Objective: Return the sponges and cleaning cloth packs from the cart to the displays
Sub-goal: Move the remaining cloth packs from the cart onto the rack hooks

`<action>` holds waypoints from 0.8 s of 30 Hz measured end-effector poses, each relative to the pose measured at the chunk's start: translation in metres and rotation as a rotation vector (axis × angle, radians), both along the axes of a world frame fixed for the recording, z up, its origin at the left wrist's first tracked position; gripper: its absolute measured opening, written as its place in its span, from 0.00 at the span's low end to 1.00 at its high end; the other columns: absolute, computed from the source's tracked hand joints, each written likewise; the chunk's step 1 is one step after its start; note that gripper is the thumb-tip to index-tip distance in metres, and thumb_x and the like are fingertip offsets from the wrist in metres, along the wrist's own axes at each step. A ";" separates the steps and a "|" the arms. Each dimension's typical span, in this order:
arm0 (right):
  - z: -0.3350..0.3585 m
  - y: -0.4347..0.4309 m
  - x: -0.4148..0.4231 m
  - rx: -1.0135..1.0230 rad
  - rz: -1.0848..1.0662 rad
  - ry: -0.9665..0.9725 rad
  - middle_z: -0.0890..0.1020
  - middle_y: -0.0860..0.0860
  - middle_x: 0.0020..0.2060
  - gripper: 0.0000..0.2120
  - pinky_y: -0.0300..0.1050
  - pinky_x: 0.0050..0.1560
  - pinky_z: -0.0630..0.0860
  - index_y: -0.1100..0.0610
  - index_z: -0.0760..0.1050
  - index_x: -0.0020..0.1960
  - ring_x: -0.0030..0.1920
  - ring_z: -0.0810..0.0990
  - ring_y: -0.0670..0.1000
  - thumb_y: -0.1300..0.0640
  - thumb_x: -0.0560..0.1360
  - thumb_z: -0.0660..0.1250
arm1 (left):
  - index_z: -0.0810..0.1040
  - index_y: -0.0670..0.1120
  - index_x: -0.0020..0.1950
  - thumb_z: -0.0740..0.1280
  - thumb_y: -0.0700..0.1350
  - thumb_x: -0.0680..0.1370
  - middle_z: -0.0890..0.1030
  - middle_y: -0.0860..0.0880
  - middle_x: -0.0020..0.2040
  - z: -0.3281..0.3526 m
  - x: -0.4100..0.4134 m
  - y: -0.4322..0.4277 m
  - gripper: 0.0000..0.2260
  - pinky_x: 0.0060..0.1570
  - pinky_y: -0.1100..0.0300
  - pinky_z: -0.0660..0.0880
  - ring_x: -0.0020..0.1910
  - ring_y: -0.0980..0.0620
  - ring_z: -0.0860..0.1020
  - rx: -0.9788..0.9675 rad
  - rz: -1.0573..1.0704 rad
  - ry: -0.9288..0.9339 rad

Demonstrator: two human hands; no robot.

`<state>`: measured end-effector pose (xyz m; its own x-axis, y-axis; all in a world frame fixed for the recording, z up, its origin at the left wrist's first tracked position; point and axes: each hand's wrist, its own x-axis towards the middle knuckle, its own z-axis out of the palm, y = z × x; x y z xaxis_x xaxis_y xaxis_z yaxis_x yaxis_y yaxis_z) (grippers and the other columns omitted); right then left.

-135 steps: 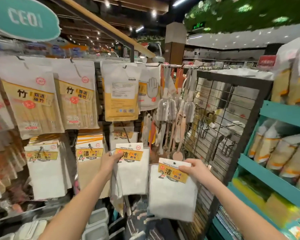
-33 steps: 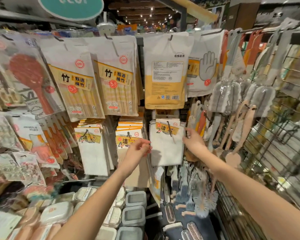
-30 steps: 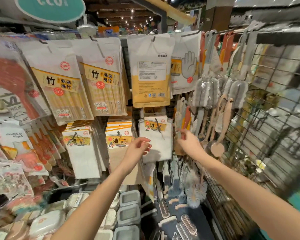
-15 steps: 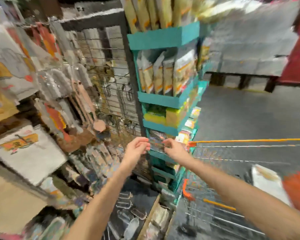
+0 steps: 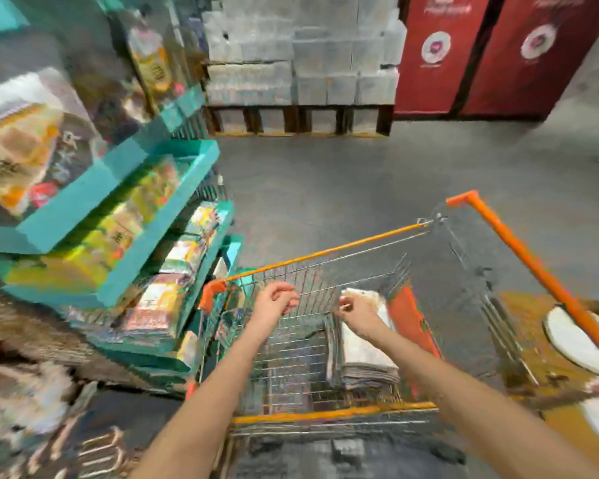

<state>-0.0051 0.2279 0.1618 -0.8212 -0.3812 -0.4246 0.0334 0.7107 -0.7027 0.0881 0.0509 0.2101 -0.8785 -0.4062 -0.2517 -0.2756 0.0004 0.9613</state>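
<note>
The left hand and the right hand hang over the cart, fingers loosely curled and holding nothing, probably ready to take the next pack. The packs stand stacked inside the cart, just under the right hand at its 6 o'clock and at 4 o'clock from the left hand. The shelves are at 9 o'clock.
</note>
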 end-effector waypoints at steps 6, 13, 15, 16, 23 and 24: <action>-0.012 0.066 -0.049 0.087 -0.089 -0.064 0.80 0.57 0.46 0.15 0.42 0.41 0.69 0.60 0.74 0.61 0.42 0.78 0.55 0.62 0.75 0.63 | 0.75 0.46 0.50 0.62 0.35 0.79 0.81 0.45 0.44 -0.052 -0.067 0.056 0.07 0.38 0.69 0.73 0.40 0.55 0.78 -0.122 -0.157 -0.148; -0.055 0.094 -0.100 0.032 -0.302 -0.197 0.80 0.58 0.56 0.16 0.44 0.47 0.73 0.60 0.74 0.62 0.43 0.78 0.52 0.62 0.75 0.63 | 0.77 0.49 0.53 0.61 0.41 0.79 0.81 0.46 0.51 -0.132 -0.153 0.066 0.07 0.49 0.50 0.78 0.45 0.50 0.78 -0.383 -0.456 -0.299; -0.068 0.100 -0.114 0.017 -0.401 -0.207 0.79 0.55 0.57 0.15 0.44 0.54 0.72 0.61 0.75 0.62 0.53 0.78 0.53 0.63 0.77 0.62 | 0.78 0.48 0.56 0.60 0.40 0.78 0.81 0.45 0.53 -0.161 -0.181 0.066 0.10 0.54 0.51 0.76 0.51 0.45 0.79 -0.500 -0.535 -0.335; -0.076 0.104 -0.119 0.011 -0.456 -0.210 0.79 0.54 0.56 0.14 0.43 0.53 0.71 0.62 0.75 0.62 0.54 0.77 0.52 0.63 0.77 0.61 | 0.78 0.47 0.57 0.60 0.39 0.77 0.81 0.44 0.55 -0.175 -0.193 0.067 0.12 0.55 0.51 0.76 0.53 0.44 0.79 -0.566 -0.567 -0.342; -0.135 0.118 -0.127 -0.013 -0.678 -0.271 0.79 0.55 0.52 0.11 0.36 0.53 0.67 0.64 0.77 0.56 0.54 0.75 0.50 0.65 0.77 0.61 | 0.73 0.49 0.63 0.61 0.40 0.74 0.77 0.46 0.59 -0.250 -0.255 0.073 0.17 0.53 0.53 0.74 0.57 0.42 0.76 -0.974 -0.793 -0.390; -0.140 0.120 -0.125 -0.016 -0.707 -0.273 0.80 0.57 0.55 0.11 0.38 0.57 0.67 0.65 0.77 0.57 0.57 0.76 0.52 0.66 0.77 0.61 | 0.74 0.46 0.61 0.60 0.40 0.73 0.78 0.44 0.56 -0.256 -0.258 0.074 0.17 0.51 0.53 0.75 0.54 0.41 0.77 -1.036 -0.835 -0.304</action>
